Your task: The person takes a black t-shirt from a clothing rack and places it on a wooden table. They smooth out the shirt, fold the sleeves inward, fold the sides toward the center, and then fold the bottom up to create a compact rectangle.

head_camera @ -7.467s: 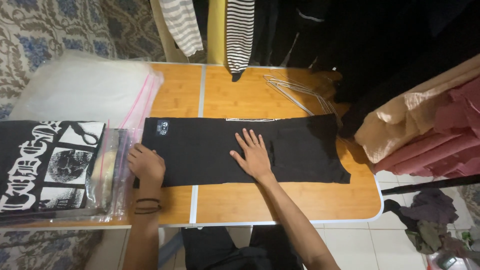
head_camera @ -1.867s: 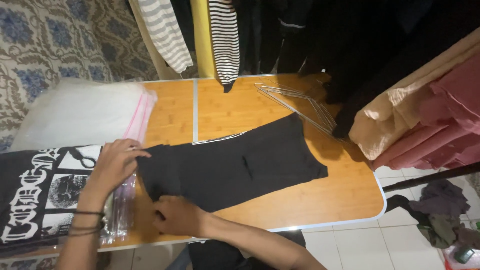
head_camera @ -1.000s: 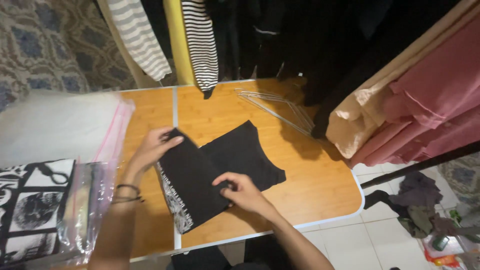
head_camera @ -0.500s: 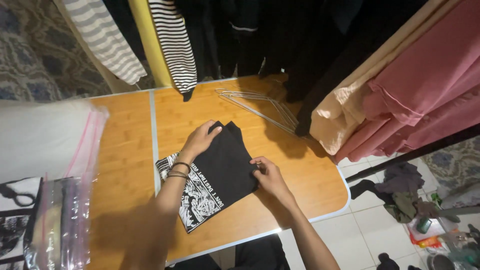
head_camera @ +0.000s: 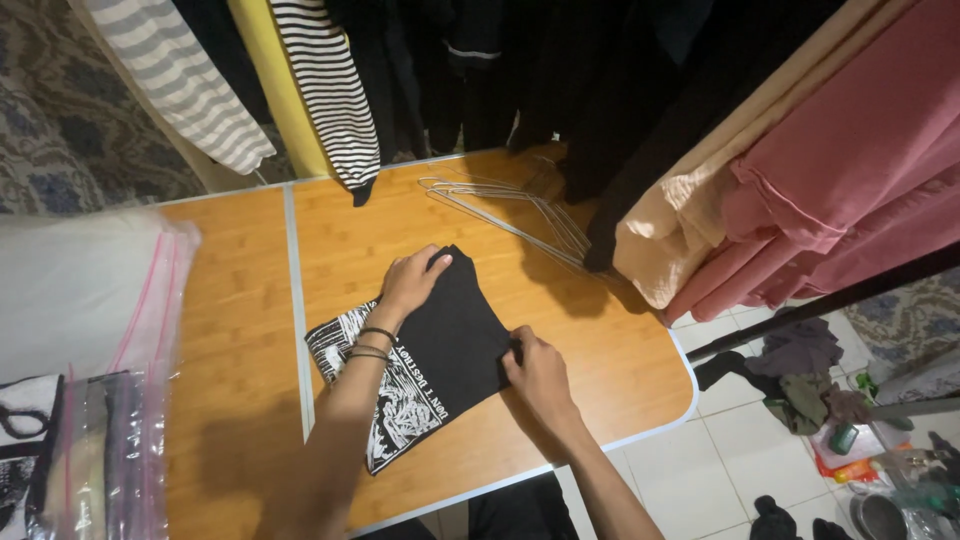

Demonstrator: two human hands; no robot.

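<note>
Head view, one moment, listed near to far.

Right hand (head_camera: pixel 538 372): near centre of the tabletop (head_camera: pixel 240 330), fingers pinched on the right edge of the folded shirt (head_camera: pixel 440 350); closed on the cloth.

Left hand (head_camera: pixel 412 280): just beyond, palm down and fingers spread flat on the far corner of the folded shirt; pressing, not gripping. Dark bracelets (head_camera: pixel 372 344) circle its wrist.

Folded shirt: black, white graphic print showing on its near left part; lies flat and at a slant in the middle of the tabletop, between the two hands, both touching it.

Tabletop: orange wood grain, pale rim, a pale seam running near to far left of the shirt.

Clear plastic bags (head_camera: pixel 120 330): left edge, pink zip strips; one near left holds a black-and-white printed garment (head_camera: pixel 22 450).

Tiled floor (head_camera: pixel 740 450): near right, below the tabletop, with a heap of dark clothes (head_camera: pixel 800 370) and small clutter.

Wire hangers (head_camera: pixel 510 210): far side of the tabletop, beyond the shirt and apart from it.

Hanging clothes: far edge; striped tops (head_camera: pixel 320 90), dark garments (head_camera: pixel 520 70), then beige and pink garments (head_camera: pixel 830 170) at the far right.
</note>
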